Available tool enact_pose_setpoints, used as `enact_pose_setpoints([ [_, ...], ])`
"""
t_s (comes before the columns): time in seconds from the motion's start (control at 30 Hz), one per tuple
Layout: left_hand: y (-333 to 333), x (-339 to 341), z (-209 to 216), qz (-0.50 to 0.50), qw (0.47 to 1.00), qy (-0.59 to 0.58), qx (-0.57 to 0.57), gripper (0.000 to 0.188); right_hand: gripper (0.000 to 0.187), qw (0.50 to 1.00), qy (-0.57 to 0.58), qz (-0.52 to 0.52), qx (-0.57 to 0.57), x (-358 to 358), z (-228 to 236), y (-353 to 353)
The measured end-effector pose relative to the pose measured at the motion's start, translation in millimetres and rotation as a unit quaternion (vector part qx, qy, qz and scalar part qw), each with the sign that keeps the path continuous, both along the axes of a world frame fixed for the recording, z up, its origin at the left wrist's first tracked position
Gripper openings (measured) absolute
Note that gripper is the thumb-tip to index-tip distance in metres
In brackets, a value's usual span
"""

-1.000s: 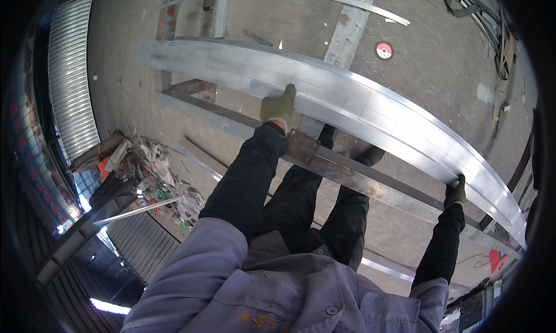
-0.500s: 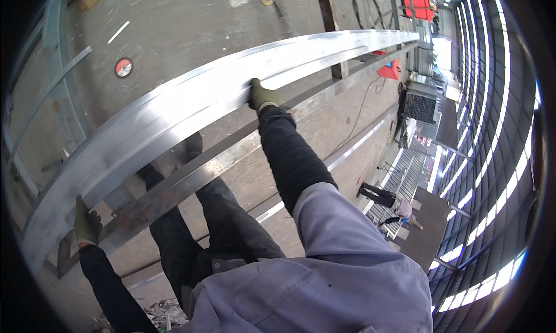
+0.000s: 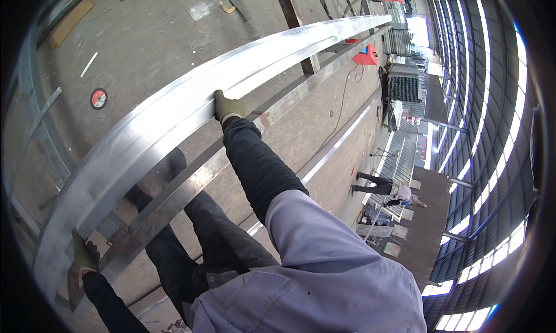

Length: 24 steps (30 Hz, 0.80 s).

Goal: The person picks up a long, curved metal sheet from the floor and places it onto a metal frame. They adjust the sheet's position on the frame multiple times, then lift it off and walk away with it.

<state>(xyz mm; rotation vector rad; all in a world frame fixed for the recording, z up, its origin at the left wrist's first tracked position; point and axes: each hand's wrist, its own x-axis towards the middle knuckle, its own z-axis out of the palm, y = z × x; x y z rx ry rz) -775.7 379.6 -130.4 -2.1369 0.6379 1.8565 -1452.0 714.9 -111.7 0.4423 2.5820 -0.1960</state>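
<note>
A long, shiny metal channel [image 3: 174, 101] runs diagonally from the lower left to the upper right, resting along a steel frame rail [image 3: 200, 177]. My right hand [image 3: 230, 107], in an olive glove, is closed on the channel's near edge around its middle. Toward the channel's lower-left end, my left hand [image 3: 86, 254], gloved alike, grips the same edge with the thumb on the upper side. The fingers of both hands are partly hidden by the channel. My legs stand beside the rail.
On the floor beyond the channel lie a red-and-black disc [image 3: 99, 99] and a wooden block [image 3: 72, 23]. A steel crossbar [image 3: 289, 11] crosses under the channel. A red box [image 3: 365, 56] with a cable is at the far right. Another person [image 3: 389, 189] stands near stacked metal bars.
The view has turned, so the channel and floor things sit further left, with the far end higher. Both hands keep their hold on the channel's edge.
</note>
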Motion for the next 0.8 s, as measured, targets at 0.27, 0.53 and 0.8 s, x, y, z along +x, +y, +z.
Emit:
enact_pose_setpoints([
  [0.27,13,-16,7,0.062,0.998,-0.027,-0.005,0.077,0.082,0.998,-0.031,-0.031,-0.042,10,41,-14],
  [0.53,11,-33,6,0.072,0.996,-0.043,0.019,0.087,0.081,1.000,-0.001,0.023,0.000,4,13,7],
  [0.8,-1,-46,43,-0.261,0.925,-0.208,-0.181,0.087,0.082,0.998,-0.013,-0.035,-0.055,15,44,-16],
])
